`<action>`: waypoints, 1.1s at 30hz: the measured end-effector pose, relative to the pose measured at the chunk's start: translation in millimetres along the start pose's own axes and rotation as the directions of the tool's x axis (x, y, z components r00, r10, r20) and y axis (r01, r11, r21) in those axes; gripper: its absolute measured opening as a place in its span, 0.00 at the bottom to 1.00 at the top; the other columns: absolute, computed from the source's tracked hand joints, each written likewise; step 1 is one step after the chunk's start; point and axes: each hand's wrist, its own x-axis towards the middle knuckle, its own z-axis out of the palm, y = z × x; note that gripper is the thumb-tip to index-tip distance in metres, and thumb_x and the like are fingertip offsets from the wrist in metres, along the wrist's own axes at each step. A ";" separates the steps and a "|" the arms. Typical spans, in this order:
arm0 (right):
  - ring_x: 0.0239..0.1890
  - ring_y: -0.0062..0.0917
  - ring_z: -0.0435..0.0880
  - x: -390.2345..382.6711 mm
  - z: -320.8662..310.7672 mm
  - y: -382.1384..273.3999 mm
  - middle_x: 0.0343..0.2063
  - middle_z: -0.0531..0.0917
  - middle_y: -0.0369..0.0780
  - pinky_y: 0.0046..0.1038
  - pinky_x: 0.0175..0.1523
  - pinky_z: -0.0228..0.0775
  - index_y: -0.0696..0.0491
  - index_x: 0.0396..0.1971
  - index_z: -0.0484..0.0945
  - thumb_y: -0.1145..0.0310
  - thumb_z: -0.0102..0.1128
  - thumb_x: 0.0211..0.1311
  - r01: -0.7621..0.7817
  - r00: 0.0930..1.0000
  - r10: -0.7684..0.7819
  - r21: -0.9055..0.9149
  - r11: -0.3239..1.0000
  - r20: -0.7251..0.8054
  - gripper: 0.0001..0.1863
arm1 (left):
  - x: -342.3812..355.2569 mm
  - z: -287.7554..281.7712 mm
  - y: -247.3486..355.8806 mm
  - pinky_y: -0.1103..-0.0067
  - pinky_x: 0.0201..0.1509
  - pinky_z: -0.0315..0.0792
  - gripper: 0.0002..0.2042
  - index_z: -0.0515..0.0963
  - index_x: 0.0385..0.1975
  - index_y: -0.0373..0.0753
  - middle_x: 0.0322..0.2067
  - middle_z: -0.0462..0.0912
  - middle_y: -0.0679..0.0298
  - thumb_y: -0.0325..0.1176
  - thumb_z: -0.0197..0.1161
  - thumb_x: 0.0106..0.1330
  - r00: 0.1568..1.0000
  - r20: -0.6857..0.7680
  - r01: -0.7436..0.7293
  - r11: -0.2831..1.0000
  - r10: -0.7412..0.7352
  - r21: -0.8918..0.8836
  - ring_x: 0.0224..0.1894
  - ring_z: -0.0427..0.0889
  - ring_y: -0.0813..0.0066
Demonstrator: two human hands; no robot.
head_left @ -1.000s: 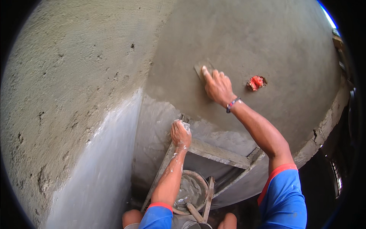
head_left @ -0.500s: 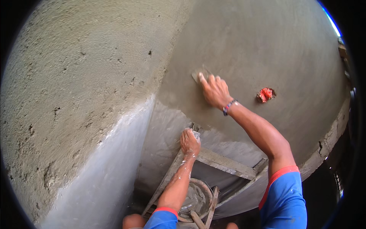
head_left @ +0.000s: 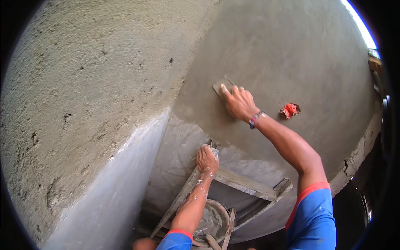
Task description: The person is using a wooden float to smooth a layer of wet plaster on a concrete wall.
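My right hand is closed on a thin flat trowel, which lies against the damp grey plaster wall. Its grip is hidden under my palm. Lower down, the fingers of my left hand curl round the upper end of a wooden ladder's left rail. Something whitish shows beside those fingers, too small to name. Beneath my left forearm stands a round bucket of wet grey cement paste, and a wooden handle leans at its near side.
A rough, pitted wall meets the smooth one in a corner on the left, with a paler smooth band low down. Red crumpled plastic fills a hole right of my right hand. The wall's broken edge runs along the right.
The trowel and my right hand have shifted slightly right and down in the picture. My left hand keeps its hold, and the whole view has tilted a little.
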 end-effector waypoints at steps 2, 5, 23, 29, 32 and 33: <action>0.40 0.44 0.83 -16.9 -9.6 32.7 0.41 0.81 0.49 0.44 0.42 0.77 0.47 0.65 0.69 0.68 0.53 0.60 -0.008 1.000 0.008 -0.009 1.000 -0.024 0.30 | 0.4 1.1 -0.4 0.61 0.53 0.71 0.16 0.70 0.44 0.35 0.43 0.77 0.53 0.25 0.63 0.56 0.999 0.031 0.026 0.999 -0.027 0.035 0.48 0.77 0.51; 0.42 0.44 0.84 22.7 -60.1 102.0 0.41 0.82 0.50 0.42 0.41 0.78 0.47 0.63 0.70 0.65 0.57 0.59 -0.270 0.926 0.265 0.022 0.963 -0.269 0.29 | -4.9 6.5 9.0 0.62 0.53 0.71 0.17 0.70 0.45 0.36 0.43 0.77 0.53 0.25 0.64 0.55 0.999 0.046 0.023 1.000 -0.024 0.012 0.47 0.77 0.52; 0.40 0.46 0.85 110.2 -87.7 89.4 0.36 0.84 0.50 0.44 0.45 0.78 0.49 0.56 0.74 0.64 0.53 0.60 -0.254 0.919 0.260 0.058 0.965 -0.295 0.23 | -6.6 1.8 14.6 0.60 0.54 0.70 0.22 0.69 0.47 0.35 0.44 0.77 0.52 0.25 0.67 0.52 0.994 0.106 0.044 0.998 -0.040 -0.037 0.49 0.77 0.49; 0.43 0.41 0.84 98.6 -30.5 -7.7 0.41 0.82 0.48 0.42 0.46 0.77 0.43 0.65 0.69 0.66 0.57 0.60 -0.098 0.993 0.099 0.008 0.995 -0.058 0.29 | -2.1 -1.5 7.3 0.62 0.53 0.71 0.19 0.70 0.45 0.36 0.45 0.77 0.54 0.28 0.66 0.55 0.997 0.074 -0.001 1.000 0.003 -0.026 0.49 0.77 0.52; 0.40 0.39 0.83 52.7 -14.2 -33.5 0.39 0.82 0.48 0.35 0.43 0.77 0.50 0.65 0.70 0.67 0.53 0.61 0.096 0.994 -0.092 -0.061 0.993 0.067 0.29 | -0.4 -3.6 7.6 0.62 0.54 0.71 0.19 0.70 0.46 0.36 0.46 0.77 0.54 0.28 0.66 0.55 0.998 0.055 0.009 1.000 -0.008 -0.022 0.49 0.77 0.52; 0.40 0.39 0.83 41.6 -13.0 -35.6 0.40 0.81 0.47 0.35 0.43 0.76 0.49 0.65 0.70 0.67 0.53 0.61 0.133 0.984 -0.122 -0.075 0.988 0.133 0.29 | 0.3 -4.4 6.8 0.61 0.54 0.70 0.21 0.70 0.47 0.35 0.45 0.76 0.53 0.27 0.67 0.53 0.998 0.058 0.005 1.000 -0.004 -0.027 0.49 0.76 0.51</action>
